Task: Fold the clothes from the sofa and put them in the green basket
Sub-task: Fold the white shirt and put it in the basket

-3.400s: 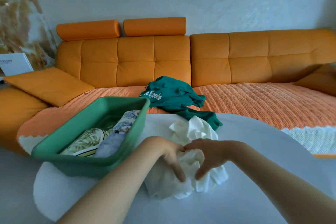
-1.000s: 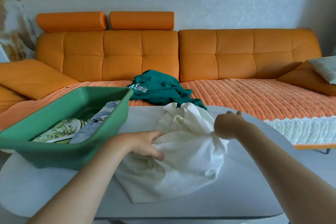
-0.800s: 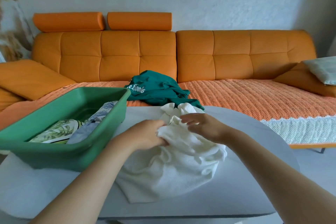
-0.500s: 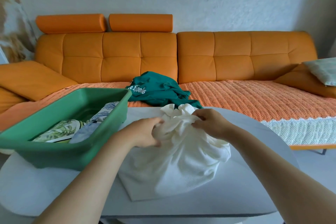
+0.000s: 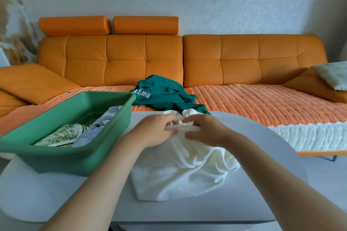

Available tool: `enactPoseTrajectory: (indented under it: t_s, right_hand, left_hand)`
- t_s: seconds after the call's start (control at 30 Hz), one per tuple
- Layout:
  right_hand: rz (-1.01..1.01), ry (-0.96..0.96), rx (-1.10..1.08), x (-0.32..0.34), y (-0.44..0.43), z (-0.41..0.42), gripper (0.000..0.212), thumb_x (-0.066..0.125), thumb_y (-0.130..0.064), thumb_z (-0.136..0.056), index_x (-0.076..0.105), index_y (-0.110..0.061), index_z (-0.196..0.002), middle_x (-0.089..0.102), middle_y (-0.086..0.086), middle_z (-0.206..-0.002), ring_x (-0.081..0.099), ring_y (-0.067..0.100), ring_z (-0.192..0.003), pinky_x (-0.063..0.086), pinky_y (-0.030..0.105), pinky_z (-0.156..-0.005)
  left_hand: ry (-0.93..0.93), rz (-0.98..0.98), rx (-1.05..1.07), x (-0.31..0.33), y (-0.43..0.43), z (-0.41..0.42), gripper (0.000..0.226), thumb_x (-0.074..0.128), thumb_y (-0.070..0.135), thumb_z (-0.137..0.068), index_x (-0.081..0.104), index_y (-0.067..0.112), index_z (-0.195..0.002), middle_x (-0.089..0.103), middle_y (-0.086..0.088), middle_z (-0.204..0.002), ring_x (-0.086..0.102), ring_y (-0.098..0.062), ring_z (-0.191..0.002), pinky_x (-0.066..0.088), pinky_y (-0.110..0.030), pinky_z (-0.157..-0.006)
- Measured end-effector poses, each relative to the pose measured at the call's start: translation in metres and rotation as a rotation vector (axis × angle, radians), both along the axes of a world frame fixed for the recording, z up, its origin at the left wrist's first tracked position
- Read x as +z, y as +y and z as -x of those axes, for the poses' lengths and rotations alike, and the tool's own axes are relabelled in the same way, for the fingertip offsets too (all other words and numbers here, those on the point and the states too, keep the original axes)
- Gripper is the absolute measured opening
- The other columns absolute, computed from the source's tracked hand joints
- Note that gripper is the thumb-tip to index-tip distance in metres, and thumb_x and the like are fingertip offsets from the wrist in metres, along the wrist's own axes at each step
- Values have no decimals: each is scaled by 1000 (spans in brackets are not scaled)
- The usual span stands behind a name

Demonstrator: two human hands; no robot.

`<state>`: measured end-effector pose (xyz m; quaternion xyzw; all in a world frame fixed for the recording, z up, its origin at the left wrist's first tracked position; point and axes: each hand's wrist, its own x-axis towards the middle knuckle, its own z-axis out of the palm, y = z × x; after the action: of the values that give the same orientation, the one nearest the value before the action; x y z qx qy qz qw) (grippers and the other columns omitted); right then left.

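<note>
A crumpled white garment [image 5: 180, 170] lies bunched on the round white table [image 5: 262, 184]. My left hand [image 5: 154, 131] and my right hand [image 5: 204, 129] sit close together at its far edge, each gripping a fold of the white cloth. The green basket [image 5: 78, 157] stands on the table's left side and holds folded leaf-print and light blue clothes [image 5: 78, 131]. A dark green sweatshirt [image 5: 163, 95] with white lettering lies in a heap on the orange sofa [image 5: 244, 62] just behind the table.
An orange woven throw [image 5: 262, 103] with a white lace border covers the sofa seat. Orange cushions lie at the sofa's left end [image 5: 32, 80] and right end [image 5: 311, 86], with a pale patterned pillow [image 5: 334, 75] on the right one.
Both hands have worked along the white garment's far edge and come close together, gathering its top. The garment has spread lower over the table than 3.4 s ago.
</note>
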<state>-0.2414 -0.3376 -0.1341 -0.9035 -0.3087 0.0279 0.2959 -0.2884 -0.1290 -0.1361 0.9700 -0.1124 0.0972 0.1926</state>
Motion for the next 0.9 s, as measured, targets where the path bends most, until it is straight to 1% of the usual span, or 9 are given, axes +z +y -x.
enactPoseTrajectory:
  t_s: [0.07,0.17,0.3,0.4,0.53,0.6,0.67,0.77,0.9]
  right_hand:
    - [187,72,24,-2,-4,-1,28,74,-44,-82,74,-28,-105,68,-6,-91,63,12,-87,50,26,-75]
    - [315,436,118,-8,-11,3,36,73,-62,-72,77,-33,-94,74,-14,-94,67,7,-95,50,26,-90]
    - [93,397,66,-16,-11,-6,17,64,-30,-89,75,-27,-101,75,-5,-97,74,17,-84,56,23,-66]
    - [21,43,-147,-21,-10,-22,23,58,-18,-92,68,-36,-100,68,-9,-111,70,14,-95,57,29,-74]
    - [370,-84,-186,-35,1,-35,61,69,-52,-85,48,-38,-140,56,-9,-132,57,18,-116,50,35,-90]
    - [476,-58,-224,-41,8,-44,48,67,-53,-85,59,-33,-128,65,-6,-115,61,20,-105,50,32,-78]
    - [383,-66,-279,-42,11,-53,22,63,-46,-90,68,-24,-89,64,-4,-85,62,20,-84,43,28,-59]
    - [60,-54,-441,-33,3,-68,41,50,-44,-97,55,-15,-68,55,1,-66,53,20,-60,36,28,-52]
    - [-22,-145,-642,-22,-22,-82,35,43,-36,-102,58,-13,-80,59,4,-74,55,22,-66,38,30,-53]
  left_hand:
    - [291,21,26,1,3,4,7,65,44,-90,66,37,-92,61,13,-85,58,-11,-82,46,-31,-71]
    - [620,-89,57,0,2,10,15,66,35,-86,74,23,-87,63,11,-72,61,-12,-72,46,-28,-74]
    - [856,-104,142,-5,0,14,28,46,24,-86,71,20,-75,70,10,-64,64,-16,-58,39,-25,-62]
    - [588,-16,135,-12,6,2,27,43,24,-92,69,26,-88,75,9,-79,63,-11,-60,46,-27,-66]
    - [139,3,143,-30,6,-24,26,46,20,-98,62,36,-111,65,9,-111,60,-14,-97,53,-37,-86]
    - [163,22,142,-42,0,-36,30,50,27,-99,56,35,-127,60,4,-123,59,-18,-105,52,-40,-91]
    - [250,0,170,-51,-7,-47,47,56,46,-95,44,37,-139,60,2,-126,59,-21,-109,51,-41,-92]
    - [369,-8,195,-57,-13,-60,74,66,52,-85,30,36,-147,63,2,-121,61,-24,-106,50,-38,-84]
    - [254,33,271,-51,-11,-76,23,49,29,-91,60,34,-110,64,5,-104,59,-20,-92,41,-31,-65]
